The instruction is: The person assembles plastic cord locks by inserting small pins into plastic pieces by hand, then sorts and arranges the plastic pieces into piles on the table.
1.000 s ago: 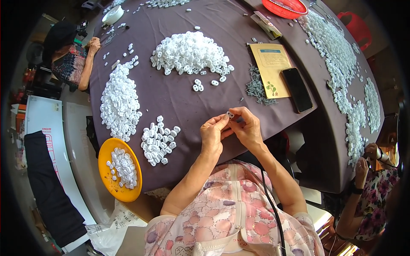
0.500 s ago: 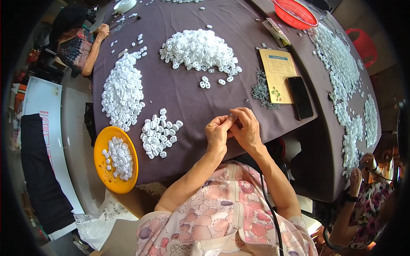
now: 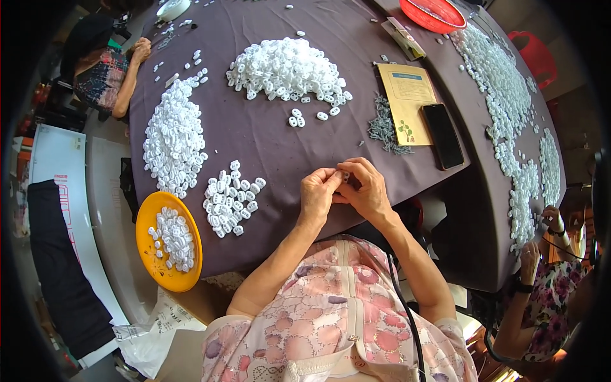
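Observation:
My left hand and my right hand meet at the table's near edge, fingertips pinched together. Between them is a small white two-hole plastic piece, mostly covered by the fingers. Left of my hands lies a small cluster of white oval two-hole pieces. A yellow plate at the near left corner bears more of them. Two bigger piles of the white pieces lie farther off. Thin grey pieces, too small to make out, lie heaped ahead and right of my hands.
Beside the grey heap are a tan booklet and a black phone. A red basket stands far right, with a long spread of pale pieces on the adjoining table. One person sits at far left, another at lower right.
The view has shifted slightly, so the table's things sit a little farther left. My hands stay together with fingers pinched, turned a little, and the small white piece shows more between them.

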Motion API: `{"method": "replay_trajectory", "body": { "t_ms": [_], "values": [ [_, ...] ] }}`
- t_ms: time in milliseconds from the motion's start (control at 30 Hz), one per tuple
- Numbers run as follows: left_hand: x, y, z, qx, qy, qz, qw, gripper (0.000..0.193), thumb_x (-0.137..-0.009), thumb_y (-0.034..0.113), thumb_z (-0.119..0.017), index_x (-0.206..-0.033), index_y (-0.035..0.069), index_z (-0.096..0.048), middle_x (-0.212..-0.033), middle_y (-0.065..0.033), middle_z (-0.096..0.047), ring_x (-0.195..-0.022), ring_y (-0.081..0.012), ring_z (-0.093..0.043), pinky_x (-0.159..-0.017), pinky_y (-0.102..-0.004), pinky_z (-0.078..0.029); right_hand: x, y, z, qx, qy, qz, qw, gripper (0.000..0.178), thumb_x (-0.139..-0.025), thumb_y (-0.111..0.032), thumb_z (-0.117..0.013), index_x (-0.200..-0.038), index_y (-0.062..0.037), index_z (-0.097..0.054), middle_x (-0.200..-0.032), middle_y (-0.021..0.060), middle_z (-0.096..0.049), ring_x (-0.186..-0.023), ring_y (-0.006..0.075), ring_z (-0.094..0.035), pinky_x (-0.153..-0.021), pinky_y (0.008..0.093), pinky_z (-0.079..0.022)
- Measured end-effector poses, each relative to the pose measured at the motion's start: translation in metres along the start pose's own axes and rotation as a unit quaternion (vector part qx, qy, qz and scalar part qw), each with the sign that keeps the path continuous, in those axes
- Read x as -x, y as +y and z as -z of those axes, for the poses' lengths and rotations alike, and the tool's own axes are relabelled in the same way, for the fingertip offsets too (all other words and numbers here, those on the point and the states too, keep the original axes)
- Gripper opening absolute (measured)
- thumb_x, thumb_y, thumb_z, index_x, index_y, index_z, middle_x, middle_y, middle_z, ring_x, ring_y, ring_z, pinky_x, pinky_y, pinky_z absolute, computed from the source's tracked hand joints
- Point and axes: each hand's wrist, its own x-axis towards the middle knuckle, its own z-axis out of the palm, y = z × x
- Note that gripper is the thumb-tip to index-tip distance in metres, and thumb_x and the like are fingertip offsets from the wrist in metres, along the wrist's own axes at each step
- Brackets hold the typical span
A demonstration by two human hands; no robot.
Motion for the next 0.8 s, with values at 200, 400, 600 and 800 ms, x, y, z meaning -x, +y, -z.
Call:
{"method": "replay_trajectory", "body": {
  "t_ms": [200, 400, 600, 800],
  "values": [
    [-0.001, 0.002, 0.004, 0.014, -0.027, 0.026, 0.999, 0.019, -0.094, 0.014, -0.055, -0.094, -0.003, -0.062, -0.084, -0.0101, -0.066, -0.072, -0.0171, -0.067, -0.060, -0.0308, -0.059, 0.000, 0.003, 0.003, -0.016, -0.020, 0.015, 1.000, 0.026, -0.073, 0.000, -0.070, -0.098, -0.0020, -0.064, -0.094, 0.0084, -0.061, -0.073, 0.0190, -0.062, -0.063, 0.0272, -0.051],
    [0.000, 0.001, 0.004, -0.008, -0.023, 0.017, 1.000, 0.018, -0.093, 0.013, -0.055, -0.093, -0.003, -0.061, -0.084, -0.0108, -0.066, -0.072, -0.0179, -0.067, -0.061, -0.0320, -0.059, 0.002, 0.005, 0.002, -0.014, 0.004, 0.031, 0.999, 0.026, -0.072, -0.001, -0.071, -0.097, -0.0020, -0.064, -0.096, 0.0090, -0.062, -0.076, 0.0218, -0.062, -0.064, 0.0293, -0.051],
    [-0.001, -0.001, 0.008, -0.016, -0.034, 0.015, 0.999, 0.017, -0.093, 0.012, -0.054, -0.091, -0.004, -0.060, -0.084, -0.0109, -0.065, -0.072, -0.0182, -0.067, -0.060, -0.0323, -0.060, 0.005, 0.009, 0.001, -0.016, 0.005, 0.052, 0.998, 0.026, -0.071, -0.001, -0.071, -0.095, -0.0019, -0.064, -0.094, 0.0094, -0.063, -0.081, 0.0234, -0.061, -0.065, 0.0308, -0.050],
    [0.000, -0.003, 0.011, -0.005, -0.043, 0.013, 0.999, 0.016, -0.093, 0.012, -0.054, -0.090, -0.003, -0.059, -0.085, -0.0112, -0.065, -0.072, -0.0184, -0.067, -0.060, -0.0321, -0.060, 0.006, 0.006, 0.000, -0.025, -0.002, 0.027, 0.999, 0.024, -0.068, -0.005, -0.071, -0.092, -0.0019, -0.064, -0.092, 0.0098, -0.062, -0.083, 0.0273, -0.059, -0.070, 0.0347, -0.050]
  ]
}}
